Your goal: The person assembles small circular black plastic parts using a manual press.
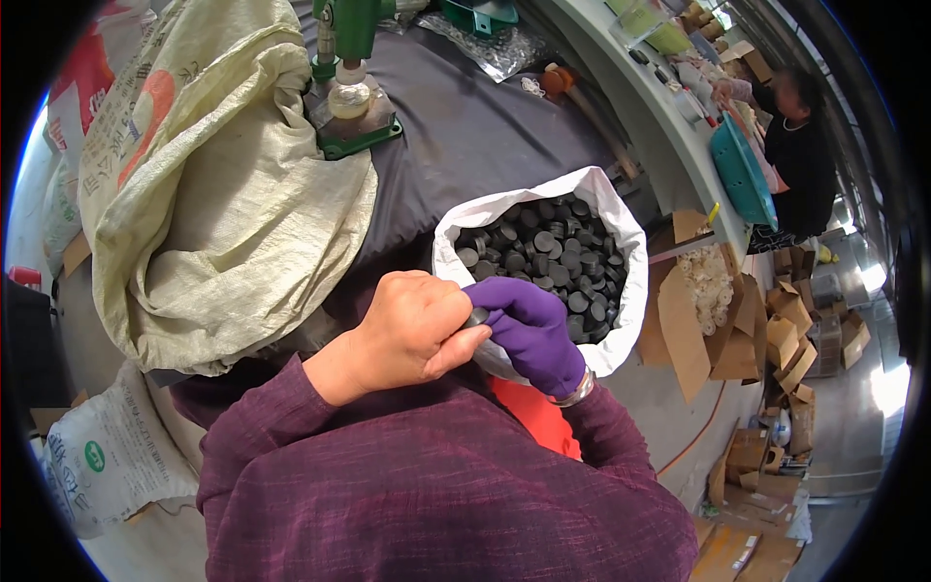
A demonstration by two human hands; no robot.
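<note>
A small dark disc point(476, 317) is held between two hands brought together at the near left rim of a soft white bag point(628, 242). The disc is pinched by the thumb and curled fingers of the bare left hand point(407, 325); the right hand point(524, 325), covered by a purple fabric glove, is bent against it, though whether it is also gripped there cannot be told. The bag's creased mouth is spread wide around a heap of black, squat, flat-faced round pieces point(553, 254).

The bag's near edge is partly covered by the gloved hand. The left side is crowded by a crumpled, pale woven sack point(242, 223), its folds draped close to the bare hand. Beyond the hands, a stretch of smooth dark sheeting point(475, 126) is left between the bag and a green metal press point(351, 145).

Crinkled clear plastic point(493, 50) is laid at the far edge of the sheeting. To the right, cream-coloured pieces point(704, 291) are held in an open cardboard box point(679, 330). Farther off, a teal basket point(742, 173) is seen beside a person in black point(803, 160) at a long pale table point(635, 73).
</note>
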